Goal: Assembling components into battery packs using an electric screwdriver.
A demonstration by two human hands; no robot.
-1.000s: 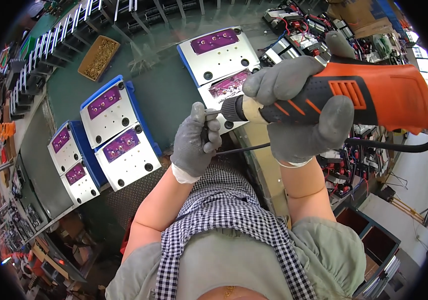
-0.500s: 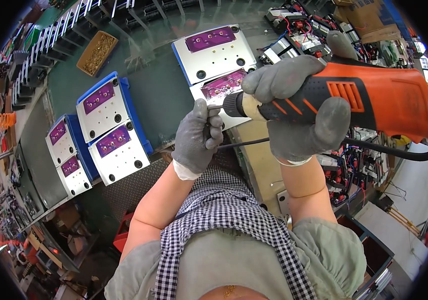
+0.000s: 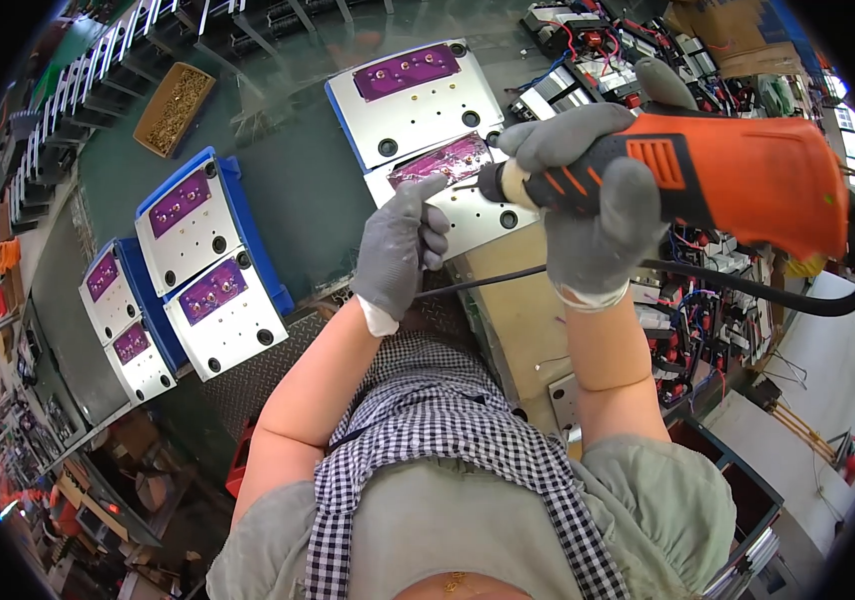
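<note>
My right hand (image 3: pixel 598 235), in a grey glove, is wrapped round an orange and black electric screwdriver (image 3: pixel 748 185). Its thin bit points left, over a white metal panel (image 3: pixel 488 218) with a purple plate and black round grommets. Shiny crinkled film appears to cover that purple plate. Just left of the bit, my gloved left hand (image 3: pixel 400 245) has its index finger stretched toward the panel's edge and its other fingers curled in. Whatever those fingers hold is hidden. A matching panel (image 3: pixel 418 110) on a blue base lies directly beyond.
More white panels on blue bases (image 3: pixel 193 225) lie at the left of the green bench. A carton of small brass-coloured parts (image 3: pixel 176 110) stands farther back. Wired electronic modules (image 3: pixel 588 60) crowd the right side. A black cable (image 3: pixel 758 290) hangs from the screwdriver.
The bit has come away from my left fingers, and the screwdriver has shifted slightly. My left hand has moved up a little, its fingertip now over the near panel's edge.
</note>
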